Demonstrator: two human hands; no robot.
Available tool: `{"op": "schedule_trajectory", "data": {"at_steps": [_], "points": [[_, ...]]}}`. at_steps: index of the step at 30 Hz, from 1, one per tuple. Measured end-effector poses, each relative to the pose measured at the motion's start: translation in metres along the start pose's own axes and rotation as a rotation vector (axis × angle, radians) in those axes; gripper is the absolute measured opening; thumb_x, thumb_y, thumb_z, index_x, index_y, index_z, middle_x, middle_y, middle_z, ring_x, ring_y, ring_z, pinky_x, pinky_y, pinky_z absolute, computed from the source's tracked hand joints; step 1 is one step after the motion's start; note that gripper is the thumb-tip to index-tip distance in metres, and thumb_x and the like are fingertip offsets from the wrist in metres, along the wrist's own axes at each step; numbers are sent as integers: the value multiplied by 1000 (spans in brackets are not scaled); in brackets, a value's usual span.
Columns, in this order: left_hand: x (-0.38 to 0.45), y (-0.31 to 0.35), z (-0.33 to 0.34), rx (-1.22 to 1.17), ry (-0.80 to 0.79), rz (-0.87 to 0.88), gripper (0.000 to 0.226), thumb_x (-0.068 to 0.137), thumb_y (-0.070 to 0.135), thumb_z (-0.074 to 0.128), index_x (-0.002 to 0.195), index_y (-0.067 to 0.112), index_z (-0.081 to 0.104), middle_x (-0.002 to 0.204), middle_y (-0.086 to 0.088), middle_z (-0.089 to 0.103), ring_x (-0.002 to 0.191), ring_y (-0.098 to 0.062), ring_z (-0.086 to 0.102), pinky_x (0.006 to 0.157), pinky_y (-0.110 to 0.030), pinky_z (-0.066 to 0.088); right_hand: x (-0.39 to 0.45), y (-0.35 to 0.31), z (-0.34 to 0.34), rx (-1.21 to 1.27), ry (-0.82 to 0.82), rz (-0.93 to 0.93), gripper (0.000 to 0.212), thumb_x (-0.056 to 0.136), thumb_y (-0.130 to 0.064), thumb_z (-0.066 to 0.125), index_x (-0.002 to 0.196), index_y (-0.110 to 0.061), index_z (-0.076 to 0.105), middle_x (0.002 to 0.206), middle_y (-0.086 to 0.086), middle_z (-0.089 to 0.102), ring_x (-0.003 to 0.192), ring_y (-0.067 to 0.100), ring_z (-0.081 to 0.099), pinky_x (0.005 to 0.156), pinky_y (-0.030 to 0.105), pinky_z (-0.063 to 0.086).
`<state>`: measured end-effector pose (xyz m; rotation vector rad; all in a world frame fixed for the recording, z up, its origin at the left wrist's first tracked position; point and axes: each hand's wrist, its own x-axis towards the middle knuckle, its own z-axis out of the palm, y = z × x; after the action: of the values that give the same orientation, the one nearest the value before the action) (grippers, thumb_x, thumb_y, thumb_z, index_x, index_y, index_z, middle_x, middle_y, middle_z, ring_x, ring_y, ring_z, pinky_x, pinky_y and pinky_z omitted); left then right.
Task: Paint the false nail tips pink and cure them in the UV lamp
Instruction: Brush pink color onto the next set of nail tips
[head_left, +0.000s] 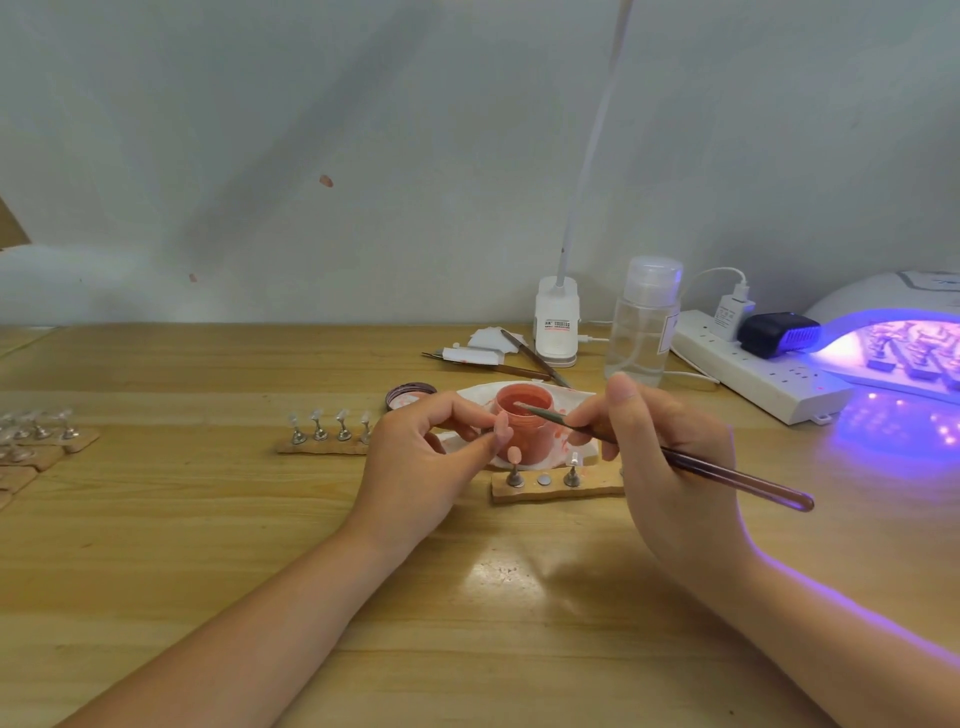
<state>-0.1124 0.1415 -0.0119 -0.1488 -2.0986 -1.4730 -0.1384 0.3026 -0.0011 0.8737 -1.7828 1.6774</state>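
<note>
Stock of the bench as I read it through the head camera. Item, right hand (670, 441): fingers pinched round a slim brush (670, 457), its tip dipped over the open pot of pink gel (524, 415), which sits on a stained white sheet (483, 392). Item, left hand (431, 452): thumb and forefinger pinching what looks like one nail tip on its stand (503, 428), held just beside the pot; whether that tip is coated already I cannot tell. Item, near strip (558, 491), directly in front of the pot: one pink-coated tip (514, 457), one bare metal disc with its stand gone, one clear tip (573, 461); its right end is hidden behind the brush hand. Item, second strip (322, 447) to the left: a row of clear tips, unpainted. Item, far left edge: further stands with clear tips (39, 423), also untouched. Item, UV lamp (893, 338) at the right, lit violet, with several stands inside, apparently curing. My judgement: one batch painted and in the lamp, the near strip partly done, and most of the visible stock not yet painted or cured.
</note>
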Motion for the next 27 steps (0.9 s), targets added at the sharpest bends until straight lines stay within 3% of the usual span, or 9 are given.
{"op": "schedule_trajectory", "data": {"at_steps": [3,8,11,15,19,22,25,27], "points": [[0,-1,-1,8,-6,9,14,73,15,75,66,25,68,64,15,63,60,-4,49,48,-15,33,0,-1,1,-57,-40,-64,33,91,-25,42,71,-19,67,65,-7,66,60,5,61,54,22,47],[1,-2,0,-5,8,0,16,72,11,75,65,24,68,62,14,62,59,0,47,49,-12,34,-5,1,2,7,-81,7,43,89,-30,43,62,-6,68,57,-17,62,53,-2,58,55,7,40],[1,-3,0,-11,13,2,17,72,11,75,64,24,68,62,15,61,58,1,46,48,-12,34,-4,1,1,43,-43,-1,42,89,-30,41,63,-10,67,55,-14,62,52,1,59,53,9,40],[2,-5,1,4,29,-6,15,72,9,76,64,20,68,60,14,58,58,1,45,48,-12,33,-1,2,2,-52,-53,-33,41,90,-29,42,68,-9,69,67,-8,68,64,5,64,60,21,49],[2,-5,1,10,31,6,19,72,10,76,62,24,67,62,15,59,58,1,44,49,-11,33,-4,3,2,56,-24,64,46,87,-37,42,58,-12,67,53,-11,63,50,6,60,53,15,44],[2,-5,1,14,33,-3,19,72,10,76,62,25,67,62,15,59,58,1,44,49,-12,34,-2,2,1,-2,-16,14,41,88,-36,41,63,-16,68,58,-6,65,55,8,60,54,20,46],[2,-5,1,21,30,-11,19,72,8,76,63,24,68,62,15,59,59,1,44,50,-13,34,-2,2,3,-46,-68,19,44,88,-35,42,66,-8,70,67,-14,67,63,4,64,59,18,47],[2,-5,1,22,31,-15,17,72,8,76,64,21,68,61,16,59,58,1,44,50,-12,34,-4,2,3,45,-60,76,47,86,-37,44,60,-5,68,55,-13,64,53,4,61,54,14,44]]}}
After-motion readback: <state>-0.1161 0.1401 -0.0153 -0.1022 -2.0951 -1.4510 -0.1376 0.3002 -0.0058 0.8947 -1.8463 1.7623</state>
